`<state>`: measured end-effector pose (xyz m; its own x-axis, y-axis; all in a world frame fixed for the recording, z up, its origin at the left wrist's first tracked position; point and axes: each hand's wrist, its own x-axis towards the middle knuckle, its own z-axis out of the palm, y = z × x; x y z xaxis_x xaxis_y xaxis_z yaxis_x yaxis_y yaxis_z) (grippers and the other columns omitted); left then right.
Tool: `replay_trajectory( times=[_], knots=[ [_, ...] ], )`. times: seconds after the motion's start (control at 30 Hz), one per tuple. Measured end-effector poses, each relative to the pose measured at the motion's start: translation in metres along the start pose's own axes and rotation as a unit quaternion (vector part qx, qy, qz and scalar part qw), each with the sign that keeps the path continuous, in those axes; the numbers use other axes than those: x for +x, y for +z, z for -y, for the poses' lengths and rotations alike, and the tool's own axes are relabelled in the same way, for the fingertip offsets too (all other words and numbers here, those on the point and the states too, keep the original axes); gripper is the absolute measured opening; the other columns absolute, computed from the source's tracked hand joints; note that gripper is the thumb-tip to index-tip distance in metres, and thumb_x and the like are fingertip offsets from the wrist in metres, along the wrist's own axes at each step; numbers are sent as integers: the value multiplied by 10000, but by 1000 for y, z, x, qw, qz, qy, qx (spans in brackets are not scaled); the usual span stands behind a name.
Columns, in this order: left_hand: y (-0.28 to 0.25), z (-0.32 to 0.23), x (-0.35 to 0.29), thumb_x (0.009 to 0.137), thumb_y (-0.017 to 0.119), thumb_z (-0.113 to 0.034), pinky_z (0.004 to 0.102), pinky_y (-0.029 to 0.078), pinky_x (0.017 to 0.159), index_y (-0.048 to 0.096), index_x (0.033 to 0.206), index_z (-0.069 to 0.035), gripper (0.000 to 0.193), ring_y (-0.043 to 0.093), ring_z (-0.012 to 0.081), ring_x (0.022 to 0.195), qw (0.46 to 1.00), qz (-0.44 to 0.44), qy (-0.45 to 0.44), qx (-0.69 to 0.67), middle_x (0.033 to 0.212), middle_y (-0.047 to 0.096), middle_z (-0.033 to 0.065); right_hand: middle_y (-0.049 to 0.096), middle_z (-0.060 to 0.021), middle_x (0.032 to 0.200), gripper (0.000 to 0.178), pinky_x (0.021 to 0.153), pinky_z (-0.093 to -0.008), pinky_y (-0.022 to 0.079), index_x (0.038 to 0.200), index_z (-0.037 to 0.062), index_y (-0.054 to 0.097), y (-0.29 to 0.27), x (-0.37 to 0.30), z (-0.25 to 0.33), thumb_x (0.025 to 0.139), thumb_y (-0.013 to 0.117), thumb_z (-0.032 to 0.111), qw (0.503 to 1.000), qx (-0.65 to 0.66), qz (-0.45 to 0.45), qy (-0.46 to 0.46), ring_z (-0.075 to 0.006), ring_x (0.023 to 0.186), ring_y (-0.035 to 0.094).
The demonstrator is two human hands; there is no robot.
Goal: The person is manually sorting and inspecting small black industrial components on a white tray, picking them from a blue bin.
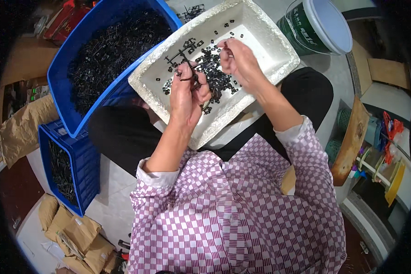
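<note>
A white foam box (155,96) rests tilted across my lap, with many small black plastic parts (219,80) heaped on its bottom. Over its near left side, my left hand (187,93) is closed around a black plastic sprue (186,54), whose branched end sticks out above the fingers toward the far left wall. My right hand (242,66) hovers above the heap to the right of the sprue, fingers curled and pinched together. Whatever may be between those fingertips is too small to make out.
A large blue tub (61,73) full of black sprues stands at the left. Below it is a blue crate (84,160) with more black pieces. A green and white bucket (306,29) stands far right. Brown paper bags (84,242) lie lower left; a wooden board (350,141) stands right.
</note>
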<state>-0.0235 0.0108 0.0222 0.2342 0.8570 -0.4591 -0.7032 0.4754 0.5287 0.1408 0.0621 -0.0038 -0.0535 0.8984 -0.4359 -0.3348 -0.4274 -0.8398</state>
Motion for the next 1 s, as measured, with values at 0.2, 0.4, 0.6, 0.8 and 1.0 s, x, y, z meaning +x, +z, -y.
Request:
replay_trajectory(
  times=[0.2,0.4,0.6,0.8,1.0],
  knots=[
    [-4,14,2,893,503,-340,251,361,438,434,996,-111,260,451,118,503,999,5,-39,10,684,512,33,509,-7,769,407,596,-225,401,1042,42,478,24,-18,-4,911,426,424,996,18,92,-1,-84,688,466],
    [7,20,-2,894,498,-345,256,387,443,430,965,-112,252,463,121,509,998,-1,-62,29,687,511,33,535,-7,870,421,645,-221,421,995,41,523,20,-6,-13,905,431,442,957,-225,6,-181,-69,756,480],
    [9,24,-5,892,502,-339,255,396,446,433,961,-111,249,463,127,507,997,-1,-76,27,675,503,35,524,13,789,352,598,-208,412,932,45,549,21,-3,-14,900,476,388,969,-176,-21,-172,-49,700,479],
    [8,22,-4,892,509,-316,256,386,430,445,965,-96,240,443,123,480,995,14,-86,46,660,496,35,428,17,569,267,481,-241,369,778,15,518,18,4,-12,901,497,251,955,-187,-77,-215,-66,531,413],
    [-2,5,-9,891,515,-296,256,368,406,457,955,-89,224,420,116,448,988,-27,-99,115,641,498,35,427,41,555,191,401,-183,278,885,57,518,-22,18,23,895,505,247,983,-77,-98,-139,-54,438,359]
  ],
)
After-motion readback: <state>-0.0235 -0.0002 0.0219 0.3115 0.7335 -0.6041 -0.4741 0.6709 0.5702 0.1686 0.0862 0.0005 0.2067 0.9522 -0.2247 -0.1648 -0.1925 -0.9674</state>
